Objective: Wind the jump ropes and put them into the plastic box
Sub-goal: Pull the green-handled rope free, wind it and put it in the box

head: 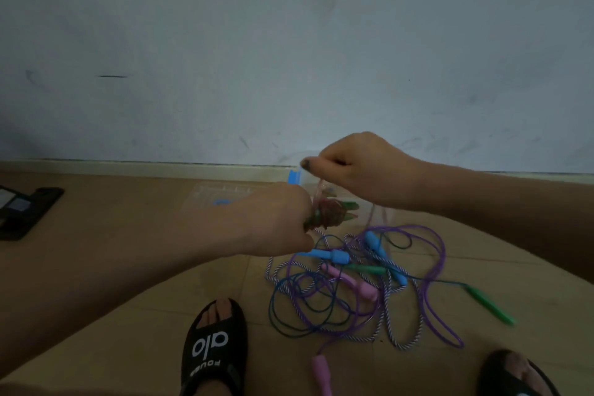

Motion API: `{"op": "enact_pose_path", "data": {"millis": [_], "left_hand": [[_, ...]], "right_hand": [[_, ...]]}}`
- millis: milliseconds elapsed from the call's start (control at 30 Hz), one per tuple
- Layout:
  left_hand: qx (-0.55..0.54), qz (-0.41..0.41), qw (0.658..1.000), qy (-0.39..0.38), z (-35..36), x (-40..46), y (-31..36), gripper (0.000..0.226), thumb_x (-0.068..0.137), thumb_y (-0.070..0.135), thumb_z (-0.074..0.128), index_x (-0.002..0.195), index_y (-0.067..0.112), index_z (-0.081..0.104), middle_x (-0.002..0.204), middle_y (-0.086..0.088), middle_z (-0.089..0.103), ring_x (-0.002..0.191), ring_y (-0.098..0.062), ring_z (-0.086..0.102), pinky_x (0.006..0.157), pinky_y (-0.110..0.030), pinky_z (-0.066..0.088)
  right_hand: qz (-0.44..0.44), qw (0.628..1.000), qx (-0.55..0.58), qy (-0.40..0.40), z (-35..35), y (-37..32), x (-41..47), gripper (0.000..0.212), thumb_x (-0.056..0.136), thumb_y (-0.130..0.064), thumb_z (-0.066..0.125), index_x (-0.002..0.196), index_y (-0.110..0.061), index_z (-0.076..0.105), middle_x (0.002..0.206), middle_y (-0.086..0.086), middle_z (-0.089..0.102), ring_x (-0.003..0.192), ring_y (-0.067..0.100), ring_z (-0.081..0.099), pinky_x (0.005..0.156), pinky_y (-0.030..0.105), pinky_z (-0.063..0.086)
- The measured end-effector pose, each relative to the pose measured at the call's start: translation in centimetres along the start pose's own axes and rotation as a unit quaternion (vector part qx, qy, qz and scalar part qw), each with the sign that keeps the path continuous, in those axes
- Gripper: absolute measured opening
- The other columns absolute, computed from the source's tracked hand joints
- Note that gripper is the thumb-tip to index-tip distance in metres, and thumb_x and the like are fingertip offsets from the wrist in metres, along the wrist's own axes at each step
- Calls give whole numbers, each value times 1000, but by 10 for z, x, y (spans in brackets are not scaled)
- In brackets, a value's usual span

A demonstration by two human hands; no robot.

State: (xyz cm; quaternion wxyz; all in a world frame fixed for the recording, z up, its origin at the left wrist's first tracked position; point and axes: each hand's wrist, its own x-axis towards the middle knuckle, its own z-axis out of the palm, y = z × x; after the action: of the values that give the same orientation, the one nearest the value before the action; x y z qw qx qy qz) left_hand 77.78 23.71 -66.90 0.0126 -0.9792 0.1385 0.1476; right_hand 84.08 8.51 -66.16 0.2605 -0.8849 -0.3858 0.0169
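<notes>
Jump ropes [353, 286] lie tangled on the tiled floor [128, 299] between two black slippers [215, 344], while one more, a pinkish translucent rope [324, 212], is held above the heap in both hands. Left hand [276, 219] reaches in from the lower left, fist curled round a pair of green handles [348, 207] with cord coiled about them. Right hand [353, 167] comes from the right, slightly higher, thumb and fingers pinching the loose cord. In the heap I count three blue handles [337, 255], two green ones, and three pink ones, all smooth moulded plastic, tapered. Cords differ: thin dark glossy line, clear purple tubing, and a white-and-purple twisted braid. Behind the hands sits the clear plastic box [225, 196] with a blue latch [294, 176], against the wall's skirting. A dark flat object [22, 212] lies far left.
</notes>
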Motion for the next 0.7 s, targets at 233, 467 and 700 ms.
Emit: {"op": "enact_pose_path", "data": {"millis": [233, 467, 700], "left_hand": [[18, 88, 996, 20, -4, -6, 7, 22, 87, 40, 62, 97, 20, 61, 84, 0, 63, 70, -16, 59, 47, -20, 35], [-20, 116, 992, -41, 0, -3, 11, 32, 88, 30, 64, 65, 18, 45, 60, 1, 45, 50, -12, 43, 45, -17, 30], [-297, 17, 952, 70, -13, -1, 6, 19, 74, 17, 75, 64, 15, 59, 55, 2, 53, 46, -10, 45, 47, -23, 39]], "right_hand": [[92, 985, 123, -74, 15, 22, -6, 54, 95, -46, 52, 53, -17, 37, 41, -9, 25, 42, 9, 22, 42, 16, 20], [49, 985, 159, -51, 2, 3, 3, 55, 94, -46, 55, 56, -13, 34, 55, 7, 24, 50, 17, 21, 47, 22, 21], [207, 928, 276, -145, 35, 34, -18, 55, 97, -31, 52, 43, -24, 58, 38, -9, 39, 38, 9, 30, 43, 20, 25]]}}
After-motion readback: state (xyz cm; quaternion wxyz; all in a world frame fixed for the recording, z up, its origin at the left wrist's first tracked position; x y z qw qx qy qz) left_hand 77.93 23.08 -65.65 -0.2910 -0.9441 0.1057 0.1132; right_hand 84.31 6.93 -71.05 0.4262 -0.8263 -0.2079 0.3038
